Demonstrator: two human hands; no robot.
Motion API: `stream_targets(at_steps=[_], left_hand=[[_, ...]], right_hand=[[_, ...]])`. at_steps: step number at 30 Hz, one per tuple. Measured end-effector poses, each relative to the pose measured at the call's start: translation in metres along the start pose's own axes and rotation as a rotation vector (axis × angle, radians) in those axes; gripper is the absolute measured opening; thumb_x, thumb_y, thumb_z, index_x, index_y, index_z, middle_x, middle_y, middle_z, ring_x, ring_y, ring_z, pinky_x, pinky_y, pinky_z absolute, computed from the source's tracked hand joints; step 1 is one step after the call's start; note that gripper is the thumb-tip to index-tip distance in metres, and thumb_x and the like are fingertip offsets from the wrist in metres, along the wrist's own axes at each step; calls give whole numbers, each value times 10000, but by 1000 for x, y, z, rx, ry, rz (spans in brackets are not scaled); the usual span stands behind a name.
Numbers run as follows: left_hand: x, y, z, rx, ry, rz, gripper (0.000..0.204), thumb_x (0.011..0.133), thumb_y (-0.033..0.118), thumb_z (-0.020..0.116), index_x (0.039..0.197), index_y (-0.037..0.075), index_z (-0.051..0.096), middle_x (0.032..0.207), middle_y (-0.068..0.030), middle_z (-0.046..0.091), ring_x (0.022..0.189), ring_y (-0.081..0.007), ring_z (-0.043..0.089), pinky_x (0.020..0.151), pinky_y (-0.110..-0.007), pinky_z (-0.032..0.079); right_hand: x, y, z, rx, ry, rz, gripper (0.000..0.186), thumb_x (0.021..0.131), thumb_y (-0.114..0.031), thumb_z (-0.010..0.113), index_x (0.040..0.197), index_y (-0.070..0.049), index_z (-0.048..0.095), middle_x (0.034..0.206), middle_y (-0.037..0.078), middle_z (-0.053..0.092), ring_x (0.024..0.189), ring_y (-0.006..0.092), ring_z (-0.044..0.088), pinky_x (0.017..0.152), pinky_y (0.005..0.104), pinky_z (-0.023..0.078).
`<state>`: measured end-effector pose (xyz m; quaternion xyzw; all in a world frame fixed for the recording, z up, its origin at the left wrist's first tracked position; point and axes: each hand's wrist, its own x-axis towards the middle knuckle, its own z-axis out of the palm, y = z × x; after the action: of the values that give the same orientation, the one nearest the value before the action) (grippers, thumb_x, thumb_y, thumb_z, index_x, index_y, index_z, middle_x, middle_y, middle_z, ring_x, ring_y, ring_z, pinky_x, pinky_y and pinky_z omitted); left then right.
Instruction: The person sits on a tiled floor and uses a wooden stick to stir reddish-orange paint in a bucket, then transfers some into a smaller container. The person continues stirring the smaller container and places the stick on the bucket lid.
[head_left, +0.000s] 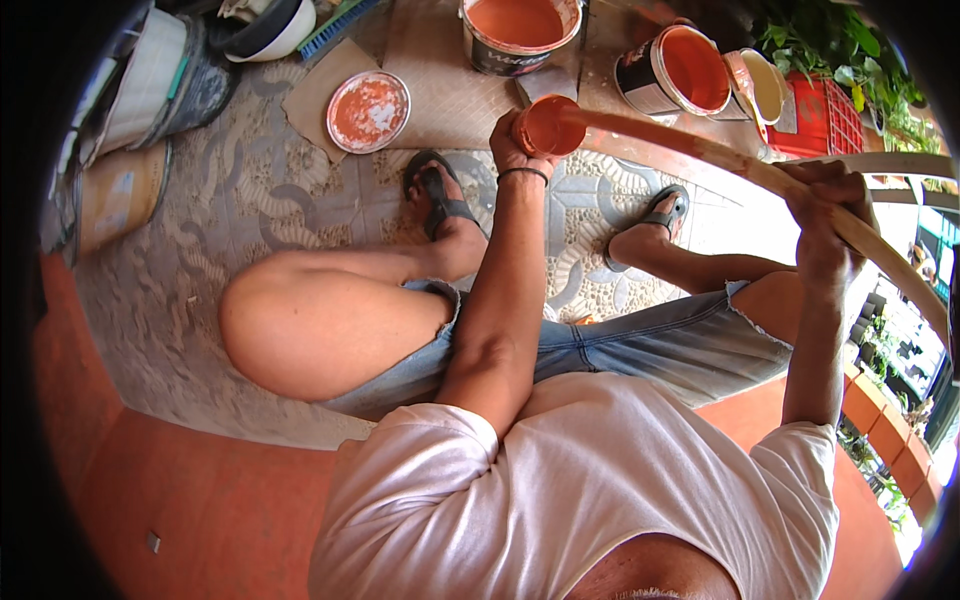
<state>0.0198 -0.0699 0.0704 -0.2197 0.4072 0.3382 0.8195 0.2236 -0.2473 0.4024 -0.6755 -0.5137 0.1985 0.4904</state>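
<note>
My left hand (508, 148) is closed around a small cup (546, 128) coated inside with orange-red paint. Its mouth tips toward the right. A long, flat wooden strip (700, 150) runs from the cup to the right edge of the view. The strip's near-cup end is stained orange and meets the rim; how far it reaches inside I cannot tell. Farther along, my right hand (832, 215) grips the strip with its fingers wrapped round it. Just beyond the cup stands a bucket (512, 62) of orange paint, with a flat grey blade-like piece (548, 88) by it.
A second orange paint bucket (645, 85), a pale container (768, 88), a red crate (812, 112) and plants (835, 45) stand far right. A paint-smeared lid (368, 112) lies on cardboard (312, 95). Stacked tubs (140, 90) line the left. My sandalled feet rest on patterned floor.
</note>
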Motion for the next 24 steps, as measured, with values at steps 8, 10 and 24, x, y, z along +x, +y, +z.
stream_targets(at_steps=[8,10,24], left_hand=[[9,0,-12,0,-55,-21,489,948,450,641,1299,142,784,1362,-121,778,1274,-394,727,1030,-627,611],[10,0,-6,7,-75,-27,506,953,476,629,1307,149,784,1370,-119,774,1284,-392,720,1027,-621,611],[-1,0,25,-98,-50,-75,404,1001,499,639,1243,223,808,1288,-56,797,1232,-348,726,985,-608,606]], right_hand=[[-8,23,5,65,103,273,247,930,149,746,992,-39,598,1040,155,762,1033,262,775,973,383,617],[-11,34,6,112,143,316,233,943,141,737,1009,-39,605,1030,148,757,1007,254,772,970,384,613],[-17,130,-76,516,601,590,220,1010,-88,714,1115,99,666,1128,160,660,1103,296,739,1048,450,662]])
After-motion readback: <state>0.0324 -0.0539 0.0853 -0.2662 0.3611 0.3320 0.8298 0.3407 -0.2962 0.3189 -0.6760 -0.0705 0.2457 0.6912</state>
